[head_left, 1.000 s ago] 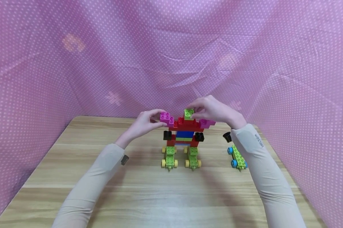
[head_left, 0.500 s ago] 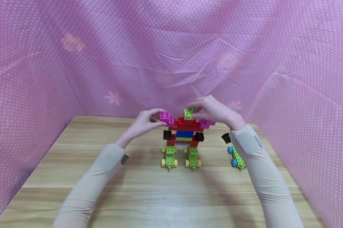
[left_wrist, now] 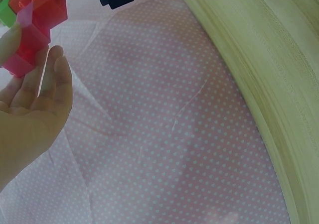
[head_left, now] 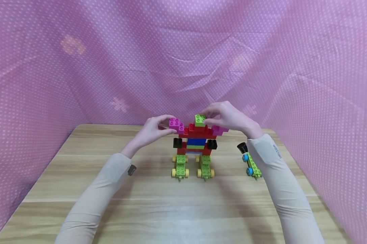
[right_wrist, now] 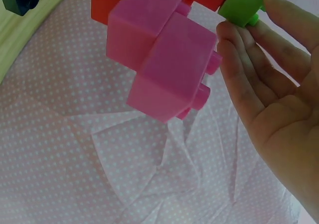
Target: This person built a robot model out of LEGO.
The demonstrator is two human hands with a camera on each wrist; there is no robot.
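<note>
A brick figure (head_left: 195,144) stands mid-table on two green carts with yellow wheels, with a red and blue body and black side pieces. My left hand (head_left: 166,126) pinches the pink brick (head_left: 175,124) at its left shoulder; the left wrist view shows fingers (left_wrist: 50,89) against that pink brick (left_wrist: 27,40). My right hand (head_left: 206,118) pinches the small green brick (head_left: 199,119) on top of the red row. In the right wrist view the fingertips (right_wrist: 239,45) touch the green brick (right_wrist: 241,5), beside the right pink brick (right_wrist: 164,59).
A green cart with blue wheels (head_left: 252,166) and a black piece (head_left: 241,146) lie at the right, just by my right sleeve. The wooden table (head_left: 183,210) is walled on three sides by pink dotted cloth (head_left: 183,61).
Both hands keep the same hold on the figure. Only the head view has shifted slightly.
</note>
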